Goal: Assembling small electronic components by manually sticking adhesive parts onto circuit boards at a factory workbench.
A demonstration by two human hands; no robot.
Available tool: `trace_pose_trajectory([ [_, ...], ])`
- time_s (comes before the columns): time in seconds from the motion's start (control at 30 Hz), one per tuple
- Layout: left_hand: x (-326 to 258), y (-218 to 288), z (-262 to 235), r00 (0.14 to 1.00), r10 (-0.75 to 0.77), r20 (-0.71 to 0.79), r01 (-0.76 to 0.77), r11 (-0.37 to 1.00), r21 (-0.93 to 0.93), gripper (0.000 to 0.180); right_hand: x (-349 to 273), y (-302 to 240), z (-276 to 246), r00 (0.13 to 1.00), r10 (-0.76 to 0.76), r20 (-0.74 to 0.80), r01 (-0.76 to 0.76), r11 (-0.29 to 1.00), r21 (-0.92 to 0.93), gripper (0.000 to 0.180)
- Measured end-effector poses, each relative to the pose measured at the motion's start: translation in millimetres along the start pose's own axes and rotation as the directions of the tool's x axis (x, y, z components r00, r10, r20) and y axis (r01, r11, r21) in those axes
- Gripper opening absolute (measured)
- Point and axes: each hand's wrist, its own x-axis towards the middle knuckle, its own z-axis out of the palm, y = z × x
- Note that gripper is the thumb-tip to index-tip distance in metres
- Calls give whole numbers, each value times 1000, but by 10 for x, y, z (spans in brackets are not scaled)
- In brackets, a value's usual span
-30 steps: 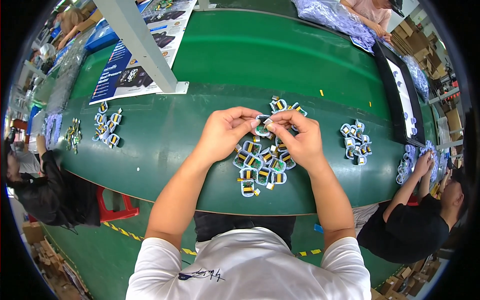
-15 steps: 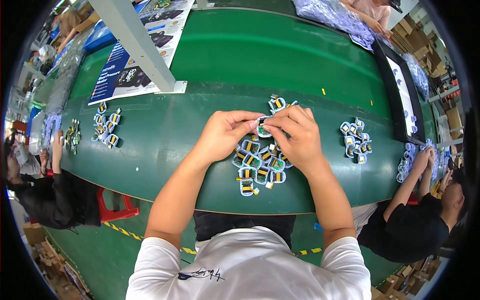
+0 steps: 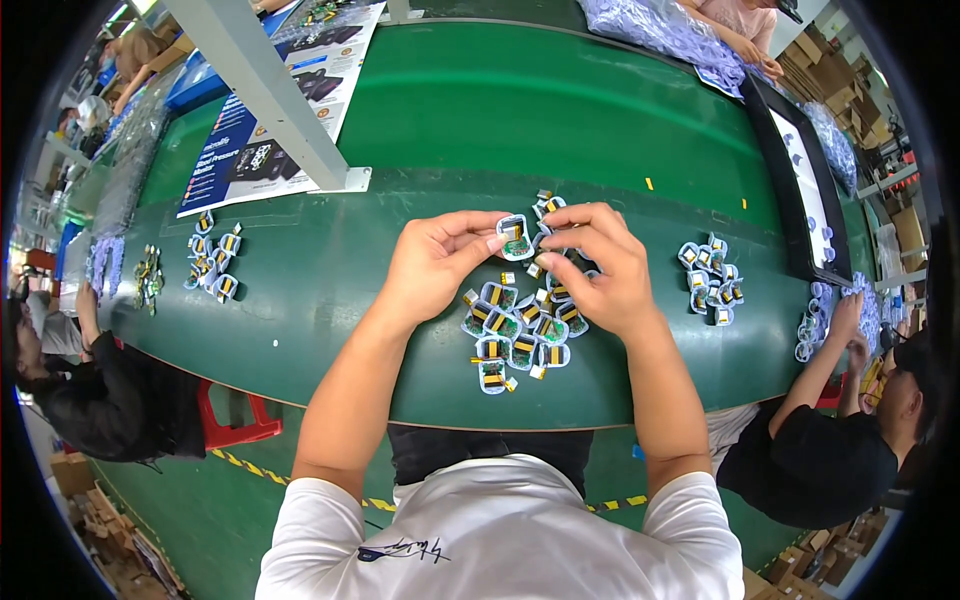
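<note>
Between the thumb and fingers of my left hand (image 3: 435, 262) is a small pale plastic housing (image 3: 515, 240), its open side with a green circuit board and a black-and-yellow part facing up. Just to its right, my right hand (image 3: 605, 265) has its thumb and fingers apart, with nothing visible between them. Below both hands lies a loose pile of similar housings (image 3: 522, 348) with green boards, yellow strips and small white tabs. More of them sit partly hidden behind my right fingers.
Similar housings form a left cluster (image 3: 212, 262) and a right cluster (image 3: 712, 280) on the green table (image 3: 330, 350). A grey metal post (image 3: 260, 90) stands on a printed sheet (image 3: 225, 160). A black-framed tray (image 3: 800, 180) lies at right. People work on both sides.
My right fingers have come off the housing and spread to its right. My left hand has shifted slightly left, turning the housing so its inside shows more.
</note>
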Motion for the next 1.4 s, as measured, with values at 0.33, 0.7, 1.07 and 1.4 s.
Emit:
trace_pose_trajectory([
  [0.33, 5, 3, 7, 999, -28, 34, 28, 1000, 1, 26, 17, 4, 51, 990, -141, 31, 144, 978, -148, 19],
  [0.7, 13, -35, 11, 1000, 27, -2, -27, 999, -40, 26, 29, -19, 76, 982, -189, 24, 190, 957, -221, 26],
  [1.07, -5, -184, 107, 978, 182, -102, -183, 983, -3, 26, -7, -74, 243, 960, -268, -80, 220, 900, -377, 27],
  [1.4, -12, -180, 141, 964, 225, -144, -209, 971, 116, 23, 0, -112, 340, 936, -352, -27, 297, 825, -481, 24],
])
